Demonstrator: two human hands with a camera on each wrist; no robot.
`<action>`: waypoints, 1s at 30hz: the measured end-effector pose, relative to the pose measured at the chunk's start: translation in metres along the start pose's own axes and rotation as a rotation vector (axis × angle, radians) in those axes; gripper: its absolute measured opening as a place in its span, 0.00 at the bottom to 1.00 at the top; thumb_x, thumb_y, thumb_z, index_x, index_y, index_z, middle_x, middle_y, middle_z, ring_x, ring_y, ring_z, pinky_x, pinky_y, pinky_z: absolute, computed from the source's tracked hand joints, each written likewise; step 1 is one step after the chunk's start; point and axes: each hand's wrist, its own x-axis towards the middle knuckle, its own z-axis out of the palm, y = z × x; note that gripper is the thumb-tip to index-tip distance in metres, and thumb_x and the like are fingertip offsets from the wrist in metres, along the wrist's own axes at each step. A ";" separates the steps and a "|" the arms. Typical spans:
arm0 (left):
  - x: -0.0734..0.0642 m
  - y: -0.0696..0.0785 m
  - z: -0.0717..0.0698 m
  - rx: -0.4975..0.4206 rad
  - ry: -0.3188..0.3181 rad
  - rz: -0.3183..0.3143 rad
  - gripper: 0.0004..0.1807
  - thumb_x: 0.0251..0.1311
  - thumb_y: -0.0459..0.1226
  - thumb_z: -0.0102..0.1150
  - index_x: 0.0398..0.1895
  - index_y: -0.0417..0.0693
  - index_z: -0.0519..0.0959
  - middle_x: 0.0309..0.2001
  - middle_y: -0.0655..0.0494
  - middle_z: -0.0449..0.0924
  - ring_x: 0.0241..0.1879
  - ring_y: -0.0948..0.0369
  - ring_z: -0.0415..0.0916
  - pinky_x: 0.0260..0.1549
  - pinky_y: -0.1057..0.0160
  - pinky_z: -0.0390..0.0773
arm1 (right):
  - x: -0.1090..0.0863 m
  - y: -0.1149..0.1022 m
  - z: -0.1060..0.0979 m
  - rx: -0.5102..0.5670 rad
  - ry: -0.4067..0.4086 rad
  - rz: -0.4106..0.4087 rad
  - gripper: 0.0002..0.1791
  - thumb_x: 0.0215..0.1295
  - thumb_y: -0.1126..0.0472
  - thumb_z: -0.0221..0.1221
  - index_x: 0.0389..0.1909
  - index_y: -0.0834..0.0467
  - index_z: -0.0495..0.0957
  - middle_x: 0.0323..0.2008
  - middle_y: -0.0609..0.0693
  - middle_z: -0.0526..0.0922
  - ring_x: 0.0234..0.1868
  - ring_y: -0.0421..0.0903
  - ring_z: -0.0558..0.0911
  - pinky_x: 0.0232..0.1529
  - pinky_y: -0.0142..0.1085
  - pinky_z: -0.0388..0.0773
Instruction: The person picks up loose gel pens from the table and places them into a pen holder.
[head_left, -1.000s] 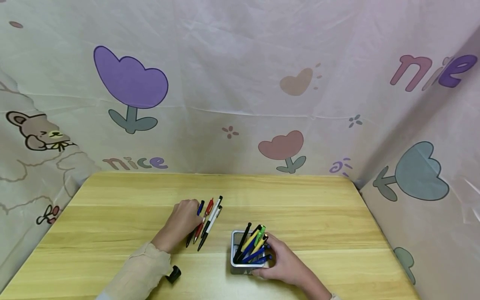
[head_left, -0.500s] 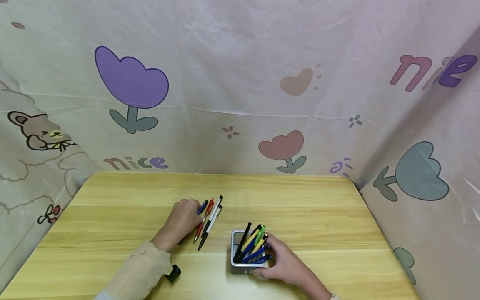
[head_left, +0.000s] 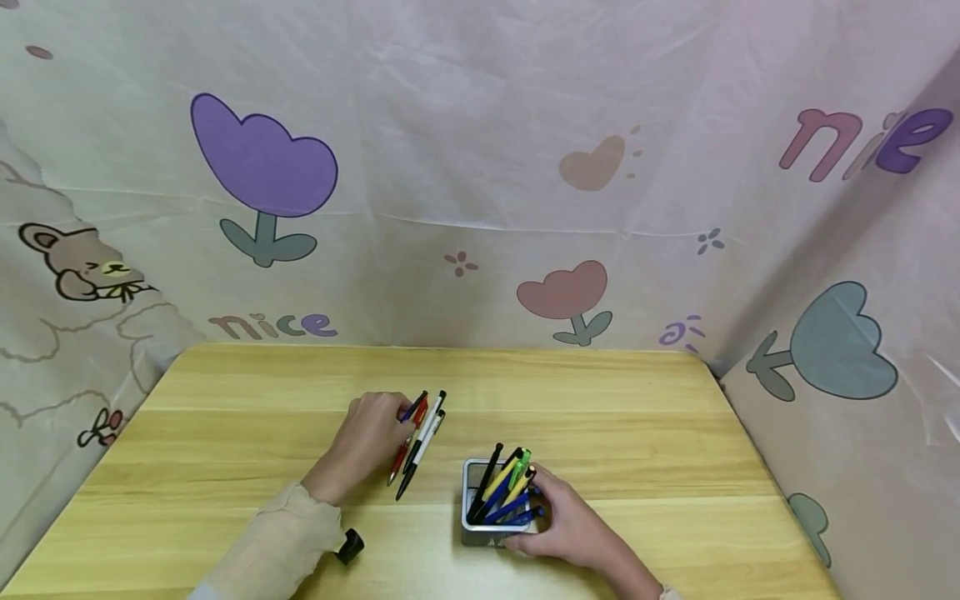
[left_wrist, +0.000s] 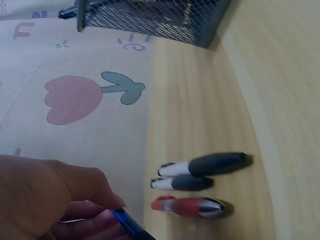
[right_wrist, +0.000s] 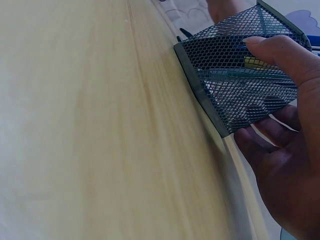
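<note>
My left hand pinches a blue pen between thumb and fingers; in the head view the hand hides much of that pen. Just right of it on the table lie a red pen and two white-and-black pens, side by side and slanting. Farther right stands a square metal mesh pen holder. Inside lean several pens in black, blue, yellow and green, such as a yellow pen. Around the holder's right side curl the fingers of my right hand, the thumb on its near wall.
Underneath is a light wooden table. A pale curtain printed with flowers hangs along its back and sides. Beside my left cuff shows a small black object.
The blue pen has come up in my left hand and tilted rightward, now overlapping the red pen in the head view. My right hand and the pen holder stay where they were.
</note>
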 end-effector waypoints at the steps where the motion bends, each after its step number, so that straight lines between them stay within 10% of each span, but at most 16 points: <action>1: -0.001 0.002 -0.001 -0.003 0.005 0.010 0.07 0.55 0.28 0.67 0.37 0.40 0.88 0.27 0.53 0.86 0.19 0.64 0.71 0.16 0.69 0.70 | 0.000 0.000 0.000 -0.001 0.000 -0.002 0.40 0.53 0.53 0.78 0.67 0.41 0.72 0.58 0.42 0.81 0.56 0.39 0.83 0.62 0.31 0.79; 30: -0.031 0.070 -0.036 -0.149 0.204 0.357 0.07 0.53 0.25 0.72 0.36 0.37 0.88 0.31 0.49 0.88 0.25 0.67 0.82 0.24 0.81 0.77 | 0.000 -0.001 0.000 0.023 -0.012 -0.010 0.41 0.54 0.55 0.77 0.68 0.39 0.71 0.58 0.45 0.81 0.57 0.40 0.82 0.61 0.30 0.80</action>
